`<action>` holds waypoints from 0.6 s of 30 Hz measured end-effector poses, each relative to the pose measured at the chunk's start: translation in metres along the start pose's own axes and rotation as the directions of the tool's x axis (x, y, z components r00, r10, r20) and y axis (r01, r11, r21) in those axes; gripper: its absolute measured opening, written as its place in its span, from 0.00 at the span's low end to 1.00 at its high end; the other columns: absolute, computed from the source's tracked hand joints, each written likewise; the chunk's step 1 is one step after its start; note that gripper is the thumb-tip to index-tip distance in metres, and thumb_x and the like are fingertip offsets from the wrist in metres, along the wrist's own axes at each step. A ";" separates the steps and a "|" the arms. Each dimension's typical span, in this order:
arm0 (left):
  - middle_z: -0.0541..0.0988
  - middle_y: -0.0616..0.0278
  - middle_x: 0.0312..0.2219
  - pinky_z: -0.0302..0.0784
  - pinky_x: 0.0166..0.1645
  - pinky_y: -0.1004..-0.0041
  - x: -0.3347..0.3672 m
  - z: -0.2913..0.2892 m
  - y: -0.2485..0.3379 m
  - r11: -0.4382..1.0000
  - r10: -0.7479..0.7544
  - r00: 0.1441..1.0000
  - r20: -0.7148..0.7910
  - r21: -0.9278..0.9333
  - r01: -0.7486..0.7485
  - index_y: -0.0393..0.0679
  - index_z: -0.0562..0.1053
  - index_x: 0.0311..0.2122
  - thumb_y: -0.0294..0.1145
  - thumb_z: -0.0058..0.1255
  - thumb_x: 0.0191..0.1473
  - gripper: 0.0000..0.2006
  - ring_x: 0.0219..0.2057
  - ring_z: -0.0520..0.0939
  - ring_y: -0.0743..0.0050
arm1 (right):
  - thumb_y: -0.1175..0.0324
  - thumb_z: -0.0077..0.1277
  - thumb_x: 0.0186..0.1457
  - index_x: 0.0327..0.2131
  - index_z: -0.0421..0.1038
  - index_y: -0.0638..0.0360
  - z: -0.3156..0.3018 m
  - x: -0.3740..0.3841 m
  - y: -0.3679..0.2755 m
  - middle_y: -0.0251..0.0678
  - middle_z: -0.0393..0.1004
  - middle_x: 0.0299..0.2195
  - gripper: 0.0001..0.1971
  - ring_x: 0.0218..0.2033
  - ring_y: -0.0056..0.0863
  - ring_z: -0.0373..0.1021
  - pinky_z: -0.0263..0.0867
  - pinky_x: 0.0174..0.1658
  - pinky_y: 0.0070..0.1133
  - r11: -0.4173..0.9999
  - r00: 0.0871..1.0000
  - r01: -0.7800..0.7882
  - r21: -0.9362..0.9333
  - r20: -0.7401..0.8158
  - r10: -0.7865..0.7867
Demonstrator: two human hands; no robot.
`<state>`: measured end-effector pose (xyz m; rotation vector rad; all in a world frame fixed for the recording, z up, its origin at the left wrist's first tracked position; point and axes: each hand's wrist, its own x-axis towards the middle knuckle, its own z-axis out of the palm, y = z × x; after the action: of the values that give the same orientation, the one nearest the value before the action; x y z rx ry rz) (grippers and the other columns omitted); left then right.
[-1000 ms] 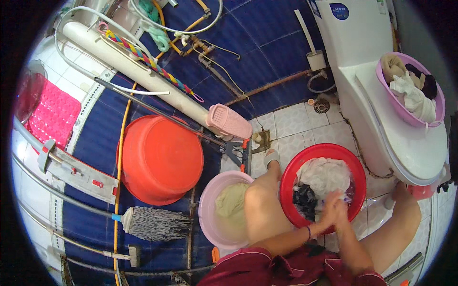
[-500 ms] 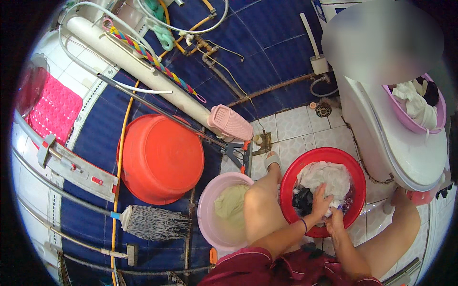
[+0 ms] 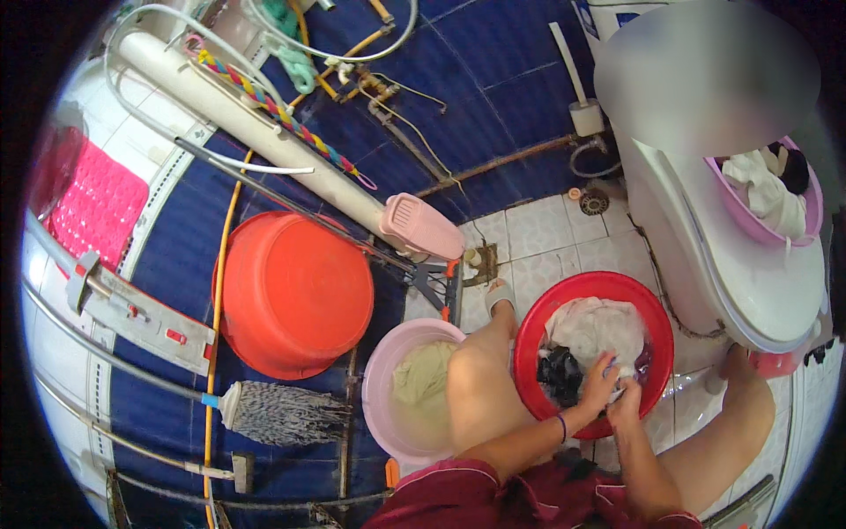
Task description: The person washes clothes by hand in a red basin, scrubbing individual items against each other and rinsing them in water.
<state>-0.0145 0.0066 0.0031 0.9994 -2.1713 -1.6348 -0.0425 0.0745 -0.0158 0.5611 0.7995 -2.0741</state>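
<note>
Between my legs sits a red basin (image 3: 527,353) of water and laundry. A pale, whitish cloth (image 3: 595,324) is bunched up in it, beside a black cloth (image 3: 559,375). My left hand (image 3: 599,386) is closed on a part of the whitish cloth over the basin's near side. Right against it, my right hand (image 3: 625,402) is fisted round the same cloth. Little of the gripped cloth shows between the two hands.
A pale pink basin (image 3: 374,388) with yellowish cloth in water stands left of my leg. Behind it an orange tub (image 3: 295,291) leans on the wall. Mops (image 3: 282,412) hang at left. A purple basin (image 3: 815,198) of clothes rests on a white lid (image 3: 767,291) at right.
My left hand has shifted slightly right and down toward my right hand, its fingers less spread. More of the whitish cloth shows on the far side. The view has moved slightly.
</note>
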 end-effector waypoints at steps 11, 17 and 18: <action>0.70 0.49 0.28 0.62 0.34 0.70 0.011 0.001 -0.005 0.994 -0.097 0.994 -0.046 0.049 0.099 0.35 0.64 0.31 0.43 0.33 0.49 0.18 0.31 0.70 0.62 | 0.49 0.37 0.46 0.39 0.59 0.55 0.023 0.004 -0.001 0.34 0.61 0.39 0.22 0.40 0.26 0.57 0.54 0.42 0.22 0.991 0.997 -0.059 -0.117 -0.047 0.053; 0.69 0.61 0.18 0.64 0.26 0.69 0.028 0.002 0.011 0.696 -0.445 0.862 0.241 -0.513 0.502 0.42 0.64 0.25 0.47 0.30 0.48 0.18 0.21 0.70 0.64 | 0.53 0.39 0.44 0.38 0.59 0.60 0.012 0.007 -0.002 0.41 0.60 0.39 0.22 0.41 0.35 0.56 0.52 0.42 0.27 0.547 0.871 0.368 -0.752 0.073 -0.486; 0.69 0.63 0.19 0.64 0.24 0.69 0.029 0.000 0.023 0.458 -0.534 0.753 0.385 -0.617 0.640 0.44 0.64 0.25 0.48 0.29 0.48 0.18 0.21 0.70 0.66 | 0.55 0.40 0.45 0.38 0.59 0.62 0.013 0.003 -0.009 0.40 0.60 0.39 0.21 0.40 0.33 0.57 0.52 0.42 0.25 0.437 0.835 0.408 -0.802 0.135 -0.533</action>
<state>-0.0447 -0.0089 0.0182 1.4575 -0.9619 -2.6256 -0.0532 0.0681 -0.0052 -0.0817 2.0481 -1.8255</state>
